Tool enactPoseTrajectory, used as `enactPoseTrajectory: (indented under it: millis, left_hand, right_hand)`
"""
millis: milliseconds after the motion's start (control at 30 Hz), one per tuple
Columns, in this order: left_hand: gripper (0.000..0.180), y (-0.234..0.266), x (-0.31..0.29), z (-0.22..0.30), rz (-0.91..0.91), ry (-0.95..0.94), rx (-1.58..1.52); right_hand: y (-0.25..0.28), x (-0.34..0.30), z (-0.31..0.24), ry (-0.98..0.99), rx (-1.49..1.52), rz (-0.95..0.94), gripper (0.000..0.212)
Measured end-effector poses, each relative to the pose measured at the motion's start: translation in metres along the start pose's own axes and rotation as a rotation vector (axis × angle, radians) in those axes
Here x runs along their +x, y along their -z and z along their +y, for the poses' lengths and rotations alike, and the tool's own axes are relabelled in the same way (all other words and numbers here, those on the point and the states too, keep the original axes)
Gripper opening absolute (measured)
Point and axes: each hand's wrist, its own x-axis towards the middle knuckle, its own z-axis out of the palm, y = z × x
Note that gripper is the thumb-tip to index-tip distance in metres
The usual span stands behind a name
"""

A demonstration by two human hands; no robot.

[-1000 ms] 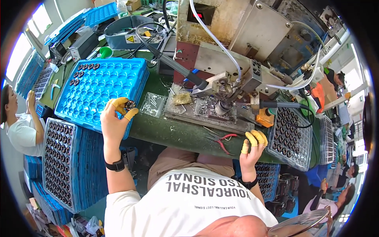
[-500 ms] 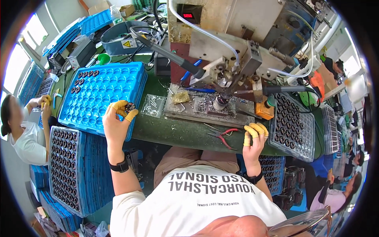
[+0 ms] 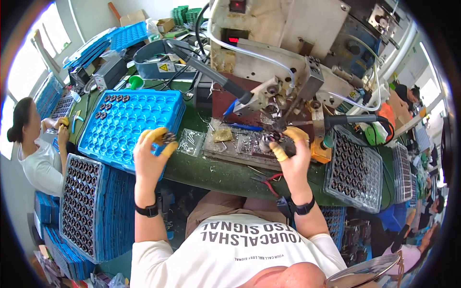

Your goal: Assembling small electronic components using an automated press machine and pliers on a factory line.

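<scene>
My left hand point(image 3: 152, 151), with yellow finger covers on its tips, pinches a small dark ring-shaped part point(image 3: 169, 138) just off the right edge of the blue tray point(image 3: 139, 139). A few like parts sit in that tray's far-left pockets. My right hand point(image 3: 294, 152), also in yellow finger covers, is at the machine's work spot, its thumb and fingers closed around another dark ring-shaped part point(image 3: 274, 137) on the metal fixture. Above it stands the machine's metal head point(image 3: 307, 79), with angled black-handled tools at both sides.
Red-handled pliers point(image 3: 270, 183) lie near the bench's front edge. A bag of small pins point(image 3: 191, 142) and a yellowish sponge point(image 3: 222, 135) lie left of the fixture. At right are an orange bottle point(image 3: 321, 151) and a clear tray of parts point(image 3: 353, 173). A co-worker point(image 3: 36, 144) sits far left.
My right hand has moved from the bench's front edge up and left to the fixture, closing on the part there. My left hand has shifted slightly right, still holding its part.
</scene>
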Motion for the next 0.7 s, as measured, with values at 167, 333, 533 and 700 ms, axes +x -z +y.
enactPoseTrajectory:
  millis: [167, 333, 533, 700]
  left_hand:
    - [0.038, -0.058, 0.019, 0.087, -0.259, -0.183, -0.343]
    - [0.042, -0.126, 0.023, 0.113, -0.326, -0.293, -0.435]
    - [0.042, -0.134, 0.033, 0.111, -0.472, -0.257, -0.501]
    - [0.039, -0.135, 0.041, 0.108, -0.519, -0.300, -0.399]
  right_hand:
    - [0.031, -0.020, 0.000, -0.092, 0.007, 0.083, 0.037]
    - [0.056, -0.053, 0.005, -0.163, -0.049, 0.088, 0.036]
    - [0.073, -0.068, 0.018, -0.191, -0.116, 0.110, 0.036]
    - [0.073, -0.057, 0.030, -0.167, -0.153, 0.126, 0.036]
